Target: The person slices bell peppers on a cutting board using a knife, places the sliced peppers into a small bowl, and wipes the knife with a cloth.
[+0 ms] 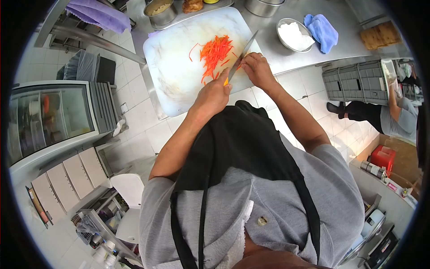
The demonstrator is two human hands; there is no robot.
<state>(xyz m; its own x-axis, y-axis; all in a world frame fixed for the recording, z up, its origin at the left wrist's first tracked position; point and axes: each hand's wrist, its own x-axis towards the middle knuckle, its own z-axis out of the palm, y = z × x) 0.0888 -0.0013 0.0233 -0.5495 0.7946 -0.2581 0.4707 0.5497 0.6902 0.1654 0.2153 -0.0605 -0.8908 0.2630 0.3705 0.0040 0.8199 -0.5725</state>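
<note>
On a white cutting board (172, 58) lies a loose pile of thin orange-red strips (215, 53), with a few stray pieces around it. My left hand (215, 92) is closed on the yellow handle of a knife (249, 44) near the board's front edge. The blade slants up and to the right, past the right side of the pile. Beside the blade, my right hand (257, 69) has its fingers pinched together at the board's right edge; a small orange bit shows at the fingertips, and the rest of what they hold is hidden.
A metal bowl (281, 22) with white contents and a blue cloth (321, 33) are right of the board. Metal containers (161, 15) stand behind it. A purple cloth (98, 15) hangs at upper left. Another person (398, 112) is at far right by grey crates (356, 81).
</note>
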